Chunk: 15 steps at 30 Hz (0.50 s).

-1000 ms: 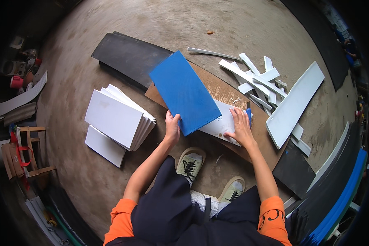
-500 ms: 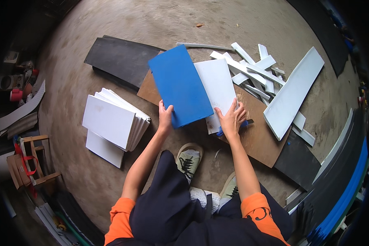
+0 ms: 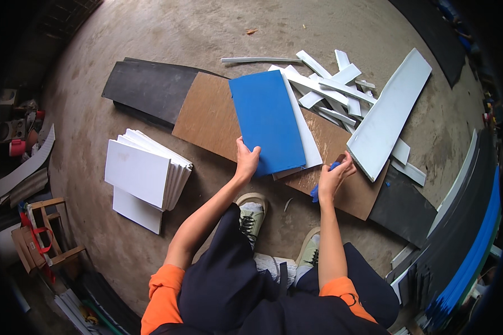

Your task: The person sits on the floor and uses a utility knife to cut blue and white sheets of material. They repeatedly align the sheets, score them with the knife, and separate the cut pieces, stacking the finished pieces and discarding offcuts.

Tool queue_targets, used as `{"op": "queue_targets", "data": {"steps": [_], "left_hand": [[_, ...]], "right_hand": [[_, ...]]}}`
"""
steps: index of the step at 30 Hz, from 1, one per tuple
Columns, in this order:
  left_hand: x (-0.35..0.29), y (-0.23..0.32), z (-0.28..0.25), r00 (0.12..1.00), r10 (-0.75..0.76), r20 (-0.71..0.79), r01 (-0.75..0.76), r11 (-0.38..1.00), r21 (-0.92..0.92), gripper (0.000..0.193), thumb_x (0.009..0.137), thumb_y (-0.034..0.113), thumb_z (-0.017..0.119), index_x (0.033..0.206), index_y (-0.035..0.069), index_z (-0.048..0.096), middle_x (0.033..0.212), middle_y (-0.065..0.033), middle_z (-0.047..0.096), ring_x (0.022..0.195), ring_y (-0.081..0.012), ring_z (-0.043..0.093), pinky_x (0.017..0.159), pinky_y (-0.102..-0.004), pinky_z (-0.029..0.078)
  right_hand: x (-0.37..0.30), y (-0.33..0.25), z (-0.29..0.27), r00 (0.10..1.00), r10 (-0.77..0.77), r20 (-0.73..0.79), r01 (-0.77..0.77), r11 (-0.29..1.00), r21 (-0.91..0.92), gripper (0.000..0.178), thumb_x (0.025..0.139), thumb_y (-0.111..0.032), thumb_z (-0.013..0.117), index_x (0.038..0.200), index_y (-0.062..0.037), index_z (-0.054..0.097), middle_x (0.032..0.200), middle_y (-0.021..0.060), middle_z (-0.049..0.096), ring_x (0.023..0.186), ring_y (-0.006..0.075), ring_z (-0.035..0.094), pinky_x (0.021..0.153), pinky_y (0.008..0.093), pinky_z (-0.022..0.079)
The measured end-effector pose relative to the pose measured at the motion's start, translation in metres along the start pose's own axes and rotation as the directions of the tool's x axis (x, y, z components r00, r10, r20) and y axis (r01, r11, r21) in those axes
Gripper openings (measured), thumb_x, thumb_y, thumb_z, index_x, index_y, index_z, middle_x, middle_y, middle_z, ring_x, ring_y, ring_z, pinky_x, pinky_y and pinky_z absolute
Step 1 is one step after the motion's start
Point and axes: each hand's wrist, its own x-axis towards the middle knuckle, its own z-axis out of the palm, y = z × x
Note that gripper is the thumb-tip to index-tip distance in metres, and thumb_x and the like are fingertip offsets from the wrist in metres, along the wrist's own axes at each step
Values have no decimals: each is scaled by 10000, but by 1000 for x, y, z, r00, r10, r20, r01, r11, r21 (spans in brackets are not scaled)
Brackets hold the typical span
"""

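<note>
A flat rectangular blue board (image 3: 267,120) lies tilted over a white board (image 3: 312,137), covering most of it. My left hand (image 3: 247,159) grips the blue board's lower left edge, thumb on top. To the right, my right hand (image 3: 335,176) is closed around a slim blue-handled tool (image 3: 315,193); my fingers cover most of it, so its exact kind does not show. Beneath both boards is a brown wooden board (image 3: 207,114), scratched near my right hand. A long white panel (image 3: 391,114) rests just beyond that hand.
White boards (image 3: 137,173) are stacked on the floor at left. White offcut strips (image 3: 341,84) lie heaped at the far right. Dark sheets (image 3: 145,89) extend under the brown board. A small wooden frame (image 3: 56,234) stands far left; blue and black sheets (image 3: 469,240) line the right.
The blue board has shifted right, over more of the white board. My right hand has left the white board's edge and is now closed around the blue-handled tool, nearer the long panel.
</note>
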Motion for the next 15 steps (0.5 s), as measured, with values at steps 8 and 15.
{"op": "queue_targets", "data": {"steps": [8,15], "left_hand": [[4,-8,6,1000,-1,-31,1,1000,-12,530,737,116,506,1188,-29,269,1071,-175,453,967,-234,479,841,-321,386],[2,-4,0,999,-13,-37,11,998,-60,515,727,106,505,1173,-32,288,1066,-163,461,969,-223,484,851,-312,383]], "right_hand": [[25,27,-10,991,-110,80,125,968,-218,637,668,22,549,1239,-36,274,1103,203,254,998,342,342,890,428,293],[28,-13,-4,977,-203,65,212,957,-196,540,727,-20,563,1207,2,318,1138,216,274,1063,359,329,897,437,298]]}}
